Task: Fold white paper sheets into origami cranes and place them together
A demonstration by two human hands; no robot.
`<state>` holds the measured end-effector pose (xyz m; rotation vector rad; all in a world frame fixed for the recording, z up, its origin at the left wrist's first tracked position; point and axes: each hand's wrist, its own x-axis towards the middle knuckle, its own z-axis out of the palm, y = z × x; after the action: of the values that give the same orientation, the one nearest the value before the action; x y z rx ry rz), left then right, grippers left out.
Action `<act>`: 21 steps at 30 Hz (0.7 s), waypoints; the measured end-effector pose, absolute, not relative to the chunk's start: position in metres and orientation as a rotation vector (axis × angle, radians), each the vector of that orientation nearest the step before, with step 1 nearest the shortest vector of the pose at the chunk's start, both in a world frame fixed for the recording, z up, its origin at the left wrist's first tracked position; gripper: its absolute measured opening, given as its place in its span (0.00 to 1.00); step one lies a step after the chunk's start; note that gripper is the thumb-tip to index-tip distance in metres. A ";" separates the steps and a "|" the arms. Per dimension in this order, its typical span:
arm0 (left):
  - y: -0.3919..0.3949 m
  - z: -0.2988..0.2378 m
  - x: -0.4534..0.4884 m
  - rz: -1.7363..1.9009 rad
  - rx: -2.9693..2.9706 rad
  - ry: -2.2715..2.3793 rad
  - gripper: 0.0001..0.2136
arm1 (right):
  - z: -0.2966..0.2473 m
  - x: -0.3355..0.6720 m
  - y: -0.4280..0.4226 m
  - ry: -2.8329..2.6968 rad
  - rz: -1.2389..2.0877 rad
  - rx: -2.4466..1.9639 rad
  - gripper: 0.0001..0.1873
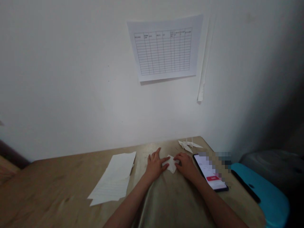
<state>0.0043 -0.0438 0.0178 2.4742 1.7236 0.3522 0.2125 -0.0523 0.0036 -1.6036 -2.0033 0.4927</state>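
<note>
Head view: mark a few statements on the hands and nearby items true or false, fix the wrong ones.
1. The left hand and right hand both touch the small folded paper. True.
2. The phone lies right of the right hand. True.
3. The phone's screen is fully dark. False: it is lit.
4. The loose white sheets lie left of the left hand. True.
5. The right hand rests on the phone. False: it is at the small folded paper.

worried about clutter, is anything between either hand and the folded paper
Nothing visible is: the left hand and right hand touch the folded paper from opposite sides. The phone lies right of the right hand, not between.
</note>
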 end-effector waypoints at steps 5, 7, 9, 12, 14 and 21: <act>-0.034 0.024 0.000 0.207 2.518 1.705 0.24 | 0.007 0.212 -0.054 -2.011 0.494 -1.609 0.16; -0.031 0.026 -0.001 0.163 2.507 1.701 0.25 | 0.007 0.212 -0.054 -2.021 0.506 -1.615 0.16; -0.030 0.028 -0.001 0.145 2.498 1.693 0.26 | 0.007 0.212 -0.054 -2.042 0.502 -1.621 0.18; -0.029 0.027 -0.002 0.173 2.491 1.680 0.25 | 0.005 0.210 -0.054 -2.091 0.430 -1.616 0.20; -0.029 0.026 -0.002 0.197 2.477 1.667 0.26 | 0.004 0.209 -0.055 -2.120 0.366 -1.609 0.21; -0.029 0.024 -0.004 0.210 2.431 1.662 0.26 | -0.002 0.203 -0.055 -2.180 0.242 -1.650 0.26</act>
<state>-0.0036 -0.0294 0.0244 2.4308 1.6616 0.2103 0.2031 -0.0549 -0.0021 -1.6500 -2.1803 0.2424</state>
